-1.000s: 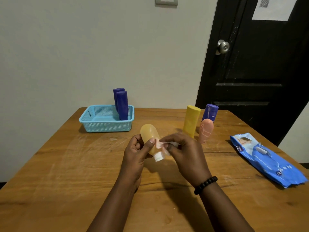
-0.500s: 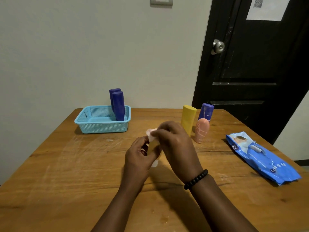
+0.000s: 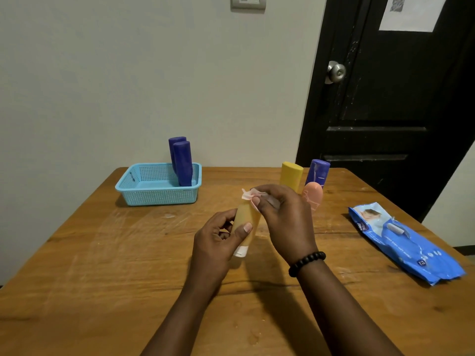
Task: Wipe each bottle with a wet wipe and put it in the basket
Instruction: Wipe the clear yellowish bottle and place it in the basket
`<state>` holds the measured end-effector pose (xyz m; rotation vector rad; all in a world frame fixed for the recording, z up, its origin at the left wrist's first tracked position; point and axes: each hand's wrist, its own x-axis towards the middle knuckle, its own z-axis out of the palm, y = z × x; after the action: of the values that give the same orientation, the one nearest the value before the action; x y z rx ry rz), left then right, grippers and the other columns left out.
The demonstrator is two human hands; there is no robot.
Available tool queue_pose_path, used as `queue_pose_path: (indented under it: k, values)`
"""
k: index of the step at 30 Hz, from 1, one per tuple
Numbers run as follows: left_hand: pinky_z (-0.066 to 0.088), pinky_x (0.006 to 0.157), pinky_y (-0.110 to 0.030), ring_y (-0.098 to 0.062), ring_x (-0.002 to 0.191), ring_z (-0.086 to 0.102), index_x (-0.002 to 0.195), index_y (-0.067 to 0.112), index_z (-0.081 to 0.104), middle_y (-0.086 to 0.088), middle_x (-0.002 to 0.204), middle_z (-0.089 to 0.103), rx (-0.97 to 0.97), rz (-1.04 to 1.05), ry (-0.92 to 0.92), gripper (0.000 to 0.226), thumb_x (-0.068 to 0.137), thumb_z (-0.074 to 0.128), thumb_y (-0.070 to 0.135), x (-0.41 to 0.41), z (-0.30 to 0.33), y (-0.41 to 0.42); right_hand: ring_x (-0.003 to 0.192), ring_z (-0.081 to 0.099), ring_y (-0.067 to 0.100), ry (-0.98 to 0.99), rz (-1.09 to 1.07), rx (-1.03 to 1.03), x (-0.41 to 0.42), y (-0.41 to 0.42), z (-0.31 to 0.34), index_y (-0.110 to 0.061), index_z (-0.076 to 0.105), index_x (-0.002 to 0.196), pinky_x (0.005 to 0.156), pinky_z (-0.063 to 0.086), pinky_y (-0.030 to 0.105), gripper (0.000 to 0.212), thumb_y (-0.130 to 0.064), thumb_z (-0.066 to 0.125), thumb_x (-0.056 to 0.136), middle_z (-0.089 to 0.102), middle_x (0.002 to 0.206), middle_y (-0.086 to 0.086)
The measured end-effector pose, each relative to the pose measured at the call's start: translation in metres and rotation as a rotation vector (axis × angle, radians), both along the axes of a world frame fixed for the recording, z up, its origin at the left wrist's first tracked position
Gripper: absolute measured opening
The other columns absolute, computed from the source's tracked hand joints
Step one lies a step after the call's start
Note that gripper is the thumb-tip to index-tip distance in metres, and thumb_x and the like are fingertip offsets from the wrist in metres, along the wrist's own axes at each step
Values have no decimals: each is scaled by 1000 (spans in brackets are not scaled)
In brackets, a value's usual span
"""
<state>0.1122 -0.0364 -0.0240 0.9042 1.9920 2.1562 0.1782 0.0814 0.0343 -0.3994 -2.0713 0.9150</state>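
An orange bottle [image 3: 246, 228] is gripped above the table [image 3: 102, 265] by the left hand [image 3: 218, 242], white cap down. A pink wet wipe [image 3: 250, 196] is pinched by the right hand [image 3: 285, 217] against what appears to be its upper end. Two purple bottles [image 3: 181, 163] are stood in the blue basket [image 3: 154, 196].

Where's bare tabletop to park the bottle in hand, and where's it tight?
Free: the table between the basket and the left hand, and the near stretch in front of the forearms. Tight: the right, where the yellow bottle, purple bottle and pink bottle cluster behind the right hand, beside the wipes pack.
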Motion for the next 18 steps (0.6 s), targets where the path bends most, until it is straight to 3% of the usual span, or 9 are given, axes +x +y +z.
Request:
queue_pose_path:
  k: [3, 9, 11, 14, 18]
  values:
    - [59, 76, -41, -21, 90, 70, 115, 26, 71, 0, 106, 73, 6, -16, -24, 29, 86, 76, 25, -2, -1, -1, 101, 61, 2, 12, 2, -68, 2, -1, -2, -21, 69, 112, 82, 53, 21, 21, -22, 65, 92, 68, 109, -9]
    - [57, 88, -42, -16, 103, 67, 115, 28, 65, 4, 107, 72, 42, -29, -67, 33, 84, 74, 33, -3, 2, -3, 92, 65, 2, -9, 52, -185, 3, -5, -17, -23, 69, 111, 79, 59, 32, 20, -24, 65, 92, 70, 100, -11]
    - [58, 87, -42, -20, 104, 68, 116, 25, 64, 1, 108, 72, 94, -50, -132, 34, 83, 74, 29, -4, 2, -4, 94, 65, 2, -8, 64, -126, 5, -7, -24, -22, 70, 110, 80, 57, 30, 20, -23, 66, 91, 70, 102, -10]
    - [59, 82, -37, -20, 103, 70, 119, 19, 61, -2, 110, 73, 151, -65, -209, 35, 85, 71, 22, -5, 3, -4, 92, 62, -1, -33, 53, -18, 9, -7, -29, -20, 71, 108, 76, 51, 14, 19, -20, 69, 89, 69, 100, -10]
    - [58, 74, -29, -17, 102, 70, 127, 18, 55, -3, 113, 71, 212, -40, -302, 43, 86, 69, 26, -6, 4, -3, 89, 61, -2, 21, -13, -51, 18, -7, -32, -22, 72, 103, 73, 48, 12, 15, -18, 67, 89, 68, 97, -11]
